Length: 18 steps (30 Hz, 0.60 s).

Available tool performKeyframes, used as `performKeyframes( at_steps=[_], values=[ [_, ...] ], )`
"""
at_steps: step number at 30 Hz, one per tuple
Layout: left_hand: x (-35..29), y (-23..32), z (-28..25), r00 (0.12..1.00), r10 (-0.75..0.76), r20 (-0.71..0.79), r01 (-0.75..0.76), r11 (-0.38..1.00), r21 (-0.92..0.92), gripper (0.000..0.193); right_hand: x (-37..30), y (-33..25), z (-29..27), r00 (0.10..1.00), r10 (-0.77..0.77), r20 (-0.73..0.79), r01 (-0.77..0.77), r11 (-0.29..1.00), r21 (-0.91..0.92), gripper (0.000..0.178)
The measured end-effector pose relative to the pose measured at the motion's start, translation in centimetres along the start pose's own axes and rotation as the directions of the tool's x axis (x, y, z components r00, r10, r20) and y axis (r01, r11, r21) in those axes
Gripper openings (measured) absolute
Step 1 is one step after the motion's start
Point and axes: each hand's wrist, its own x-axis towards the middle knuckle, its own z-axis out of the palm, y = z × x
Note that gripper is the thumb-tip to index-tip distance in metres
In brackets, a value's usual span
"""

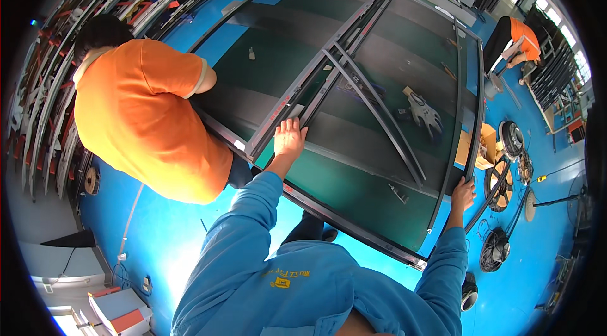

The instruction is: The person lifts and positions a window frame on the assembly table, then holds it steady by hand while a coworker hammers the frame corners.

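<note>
Large dark metal frames (354, 219) lie on a green-topped worktable (354, 184) in front of me. My left hand (290, 140) rests on the near end of a dark frame bar left of centre, fingers over it and thumb to the right. Further right, my right hand (463, 195) is closed round the outer side bar near the frame's near right corner; its fingertips are partly hidden. Two thin dark strips (379, 114) meet at an angle across the frame between my hands. Beyond them lie a grey-white work glove (423, 114) and a small whitish tube-like item (398, 193).
A person in an orange shirt (145, 114) leans over the table's left side. Another person in orange (521, 42) bends at the far right. Racks of long profiles (57, 95) stand left. Cable reels (499, 187) and a cardboard box (487, 146) are right of the table.
</note>
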Motion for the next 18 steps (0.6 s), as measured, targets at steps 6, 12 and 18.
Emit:
performKeyframes(
  at_steps=[6,12,18],
  values=[
    [0.26,0.04,-0.28,0.999,-0.021,0.05,0.022,1.0,-0.01,0.038,0.1,0.03,0.29,1.0,-0.014,-0.01,0.014,1.0,-0.002,0.042],
    [0.2,0.0,0.09,1.0,-0.006,-0.003,0.006,1.0,-0.008,0.038,0.08,-0.12,-0.05,1.0,-0.01,-0.029,0.01,1.0,-0.001,0.039],
    [0.05,-0.2,0.52,1.0,-0.001,0.026,0.002,1.0,-0.031,0.039,0.07,-0.12,0.15,1.0,0.004,-0.016,-0.004,1.0,0.002,0.038]
  ],
)
